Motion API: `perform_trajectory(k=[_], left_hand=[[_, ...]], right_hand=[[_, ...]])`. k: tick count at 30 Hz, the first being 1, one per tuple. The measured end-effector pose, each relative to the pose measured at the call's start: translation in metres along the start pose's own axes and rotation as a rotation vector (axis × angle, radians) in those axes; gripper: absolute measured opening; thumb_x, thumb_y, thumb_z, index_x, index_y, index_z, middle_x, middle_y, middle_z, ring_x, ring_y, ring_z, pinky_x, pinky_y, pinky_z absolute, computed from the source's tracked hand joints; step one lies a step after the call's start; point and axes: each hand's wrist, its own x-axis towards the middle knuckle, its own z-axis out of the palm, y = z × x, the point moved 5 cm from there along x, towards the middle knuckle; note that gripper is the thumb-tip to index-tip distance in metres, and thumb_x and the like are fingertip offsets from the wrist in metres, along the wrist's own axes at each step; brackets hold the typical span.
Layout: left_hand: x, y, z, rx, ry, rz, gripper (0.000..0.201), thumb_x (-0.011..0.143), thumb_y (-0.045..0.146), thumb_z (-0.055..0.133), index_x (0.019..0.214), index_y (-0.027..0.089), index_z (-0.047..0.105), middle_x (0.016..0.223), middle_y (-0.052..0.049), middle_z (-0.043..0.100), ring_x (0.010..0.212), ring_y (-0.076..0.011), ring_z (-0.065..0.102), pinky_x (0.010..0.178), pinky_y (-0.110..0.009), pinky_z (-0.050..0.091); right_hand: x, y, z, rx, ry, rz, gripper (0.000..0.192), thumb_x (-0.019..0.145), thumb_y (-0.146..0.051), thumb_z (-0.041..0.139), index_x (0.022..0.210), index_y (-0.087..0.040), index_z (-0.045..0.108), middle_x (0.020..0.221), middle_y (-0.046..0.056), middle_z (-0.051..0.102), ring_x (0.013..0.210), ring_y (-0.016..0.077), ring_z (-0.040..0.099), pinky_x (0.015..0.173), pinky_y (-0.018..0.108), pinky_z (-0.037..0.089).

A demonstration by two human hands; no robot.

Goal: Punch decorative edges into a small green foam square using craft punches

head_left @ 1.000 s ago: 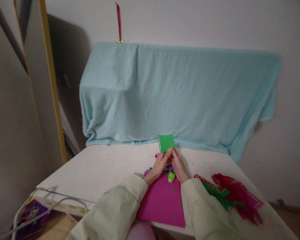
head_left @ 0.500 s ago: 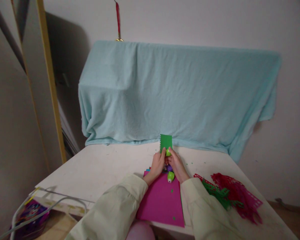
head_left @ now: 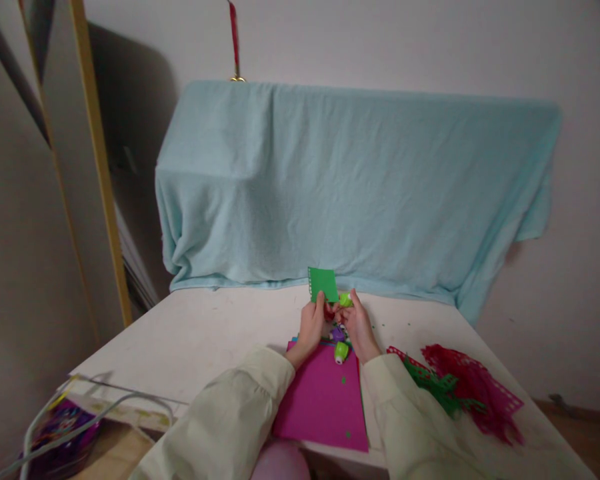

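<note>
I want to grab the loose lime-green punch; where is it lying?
In the head view, the lime-green punch lies on the top edge of the magenta sheet, between the left hand and right hand.

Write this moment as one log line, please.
left hand: holds green paper | right hand: holds green punch beside paper | below hands: magenta sheet on white table
</note>
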Motion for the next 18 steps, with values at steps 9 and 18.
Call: perform_trajectory(k=[9,18], left_hand=[[-0.0009,-0.0031,-0.0016,0.077,0.026,0.001,0.064,0.093,0.057,0.027,0.050,0.016,0.049,0.047,0.000,0.048,0.051,-0.0131,0.048,0.056,-0.024,0.031],[0.0014,-0.0029,-0.0031,0.087,0.042,-0.002,0.060,0.091,0.057,0.034,0.053,0.016,0.054,0.045,-0.001,0.052,0.052,-0.0144,0.050,0.054,-0.025,0.033]], right_hand=[[-0.0012,0.0014,0.0009,-0.033,-0.004,0.021,0.058,0.078,-0.073,0.047,0.056,-0.020,0.055,0.056,0.006,0.061,0.049,0.0165,0.050,0.052,0.030,0.038],[-0.0013,0.0006,0.0012,-0.039,-0.031,0.003,0.052,0.078,-0.070,0.050,0.060,-0.021,0.053,0.052,0.003,0.057,0.047,0.0159,0.050,0.049,0.030,0.036]])
